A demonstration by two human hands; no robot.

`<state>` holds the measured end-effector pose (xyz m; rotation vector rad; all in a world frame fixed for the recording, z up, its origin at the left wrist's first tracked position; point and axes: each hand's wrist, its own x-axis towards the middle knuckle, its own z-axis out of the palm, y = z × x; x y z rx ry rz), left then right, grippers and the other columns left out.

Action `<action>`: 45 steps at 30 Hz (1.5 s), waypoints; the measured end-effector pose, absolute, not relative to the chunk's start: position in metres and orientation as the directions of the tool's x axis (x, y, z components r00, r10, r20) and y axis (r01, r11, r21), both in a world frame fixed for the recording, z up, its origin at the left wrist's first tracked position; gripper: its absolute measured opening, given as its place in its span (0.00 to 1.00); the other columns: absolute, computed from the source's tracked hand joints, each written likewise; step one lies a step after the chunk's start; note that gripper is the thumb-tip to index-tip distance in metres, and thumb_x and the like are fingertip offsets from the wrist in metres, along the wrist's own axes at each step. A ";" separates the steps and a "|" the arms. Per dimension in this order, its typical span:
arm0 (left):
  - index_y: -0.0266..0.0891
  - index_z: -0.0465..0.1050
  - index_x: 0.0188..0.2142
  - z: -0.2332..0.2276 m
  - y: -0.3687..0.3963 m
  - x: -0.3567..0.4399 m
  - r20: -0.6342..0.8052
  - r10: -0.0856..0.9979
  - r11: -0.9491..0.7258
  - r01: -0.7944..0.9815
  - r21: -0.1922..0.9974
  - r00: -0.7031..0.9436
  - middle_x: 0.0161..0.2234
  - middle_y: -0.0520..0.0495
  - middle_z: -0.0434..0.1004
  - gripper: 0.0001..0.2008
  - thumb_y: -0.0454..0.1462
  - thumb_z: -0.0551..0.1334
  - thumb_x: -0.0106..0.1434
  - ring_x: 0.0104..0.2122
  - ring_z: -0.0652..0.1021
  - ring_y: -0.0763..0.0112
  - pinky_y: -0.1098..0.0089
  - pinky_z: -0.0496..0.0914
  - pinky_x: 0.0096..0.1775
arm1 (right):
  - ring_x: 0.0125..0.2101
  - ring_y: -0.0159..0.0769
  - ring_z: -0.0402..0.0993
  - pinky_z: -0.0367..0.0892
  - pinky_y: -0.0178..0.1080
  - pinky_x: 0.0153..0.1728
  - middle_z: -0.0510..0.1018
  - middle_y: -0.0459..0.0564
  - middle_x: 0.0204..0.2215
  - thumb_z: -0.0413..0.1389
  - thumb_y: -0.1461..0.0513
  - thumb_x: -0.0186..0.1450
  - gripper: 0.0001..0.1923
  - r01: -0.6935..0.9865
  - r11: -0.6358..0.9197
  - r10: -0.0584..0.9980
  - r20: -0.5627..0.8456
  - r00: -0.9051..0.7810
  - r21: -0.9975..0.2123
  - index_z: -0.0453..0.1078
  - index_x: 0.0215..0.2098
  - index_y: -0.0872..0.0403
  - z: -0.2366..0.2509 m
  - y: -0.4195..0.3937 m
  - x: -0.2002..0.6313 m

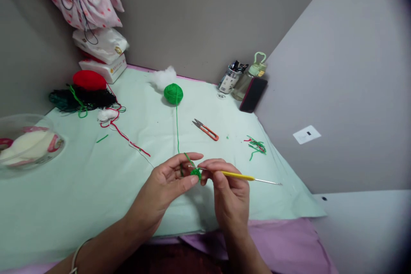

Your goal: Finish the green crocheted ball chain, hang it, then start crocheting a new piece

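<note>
Green stitched piece point(195, 174) at six o'clock in your view
Your left hand point(170, 182) pinches it, forefinger extended; your right hand point(231, 190) pinches the yellow hook point(239, 175), pointed toward nine o'clock.

Phone point(253, 95) stands tilted beside green-lidded bottle point(241, 87); pen cup point(229, 81) adjacent. Tissue packs point(101, 46) lie stacked below spotted cloth point(91, 2).

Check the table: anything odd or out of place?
A clump of green and red yarn scraps lies loose at right; one green snippet lies alone at left. They look like uncleared offcuts.
</note>
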<state>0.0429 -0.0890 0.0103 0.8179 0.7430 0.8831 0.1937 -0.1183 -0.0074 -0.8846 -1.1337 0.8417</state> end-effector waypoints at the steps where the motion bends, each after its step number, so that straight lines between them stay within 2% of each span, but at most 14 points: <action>1: 0.45 0.81 0.50 0.011 -0.089 0.043 -0.217 0.875 0.389 -0.363 0.846 0.432 0.39 0.48 0.80 0.18 0.40 0.72 0.59 0.43 0.76 0.65 0.64 0.67 0.50 | 0.31 0.33 0.76 0.74 0.37 0.32 0.82 0.50 0.37 0.57 0.62 0.72 0.08 -0.109 0.412 0.898 0.384 0.215 -0.904 0.80 0.42 0.50 -0.008 -0.118 0.194; 5: 0.44 0.81 0.47 0.013 -0.087 0.044 -0.218 0.873 0.403 -0.392 0.827 0.437 0.37 0.49 0.80 0.15 0.41 0.71 0.61 0.41 0.76 0.66 0.64 0.66 0.50 | 0.31 0.32 0.76 0.74 0.37 0.31 0.81 0.50 0.37 0.57 0.63 0.72 0.08 -0.099 0.434 0.887 0.405 0.222 -0.895 0.80 0.42 0.49 -0.007 -0.118 0.193; 10: 0.43 0.81 0.45 0.014 -0.086 0.044 -0.252 0.828 0.482 -0.407 0.776 0.501 0.37 0.50 0.79 0.13 0.40 0.71 0.60 0.41 0.76 0.67 0.66 0.65 0.49 | 0.30 0.32 0.77 0.75 0.37 0.31 0.79 0.48 0.35 0.55 0.66 0.72 0.10 0.112 0.453 0.835 0.465 0.294 -0.885 0.79 0.42 0.50 -0.002 -0.120 0.191; 13: 0.43 0.81 0.45 0.014 -0.086 0.042 -0.287 0.804 0.530 -0.407 0.744 0.521 0.36 0.50 0.77 0.13 0.40 0.71 0.60 0.39 0.75 0.68 0.66 0.65 0.49 | 0.30 0.32 0.77 0.74 0.38 0.31 0.79 0.48 0.34 0.54 0.66 0.72 0.11 0.167 0.456 0.820 0.485 0.303 -0.874 0.79 0.42 0.49 0.000 -0.121 0.192; 19: 0.41 0.79 0.41 0.011 -0.084 0.040 -0.295 0.798 0.556 -0.452 0.698 0.526 0.32 0.53 0.74 0.10 0.38 0.72 0.60 0.36 0.73 0.73 0.67 0.67 0.48 | 0.29 0.32 0.75 0.72 0.39 0.31 0.79 0.49 0.36 0.54 0.65 0.72 0.10 0.110 0.476 0.810 0.483 0.332 -0.873 0.78 0.42 0.50 -0.002 -0.122 0.196; 23: 0.40 0.77 0.38 0.011 -0.083 0.041 -0.281 0.799 0.551 -0.464 0.693 0.531 0.32 0.53 0.73 0.07 0.37 0.71 0.61 0.36 0.73 0.72 0.68 0.67 0.47 | 0.29 0.32 0.75 0.73 0.38 0.30 0.79 0.49 0.35 0.55 0.65 0.72 0.10 0.074 0.496 0.816 0.493 0.302 -0.865 0.79 0.42 0.50 -0.001 -0.123 0.195; 29: 0.40 0.76 0.37 0.012 -0.082 0.042 -0.263 0.796 0.551 -0.475 0.686 0.544 0.31 0.53 0.73 0.05 0.37 0.70 0.63 0.38 0.74 0.71 0.67 0.66 0.48 | 0.31 0.33 0.75 0.74 0.38 0.30 0.80 0.49 0.35 0.55 0.67 0.72 0.10 0.136 0.483 0.825 0.502 0.260 -0.865 0.79 0.42 0.50 0.001 -0.124 0.193; 38: 0.39 0.77 0.36 0.013 -0.084 0.041 -0.281 0.806 0.542 -0.459 0.704 0.520 0.30 0.54 0.73 0.07 0.38 0.71 0.61 0.36 0.73 0.73 0.67 0.68 0.49 | 0.30 0.31 0.75 0.74 0.37 0.31 0.80 0.47 0.35 0.55 0.67 0.72 0.11 0.130 0.498 0.812 0.513 0.278 -0.858 0.79 0.43 0.50 0.000 -0.124 0.195; 45: 0.40 0.77 0.36 0.011 -0.083 0.042 -0.282 0.806 0.538 -0.446 0.716 0.520 0.31 0.54 0.73 0.07 0.39 0.71 0.61 0.37 0.74 0.71 0.66 0.67 0.49 | 0.31 0.31 0.75 0.73 0.37 0.33 0.80 0.47 0.36 0.54 0.68 0.72 0.11 0.134 0.483 0.823 0.501 0.268 -0.865 0.78 0.42 0.50 0.000 -0.125 0.196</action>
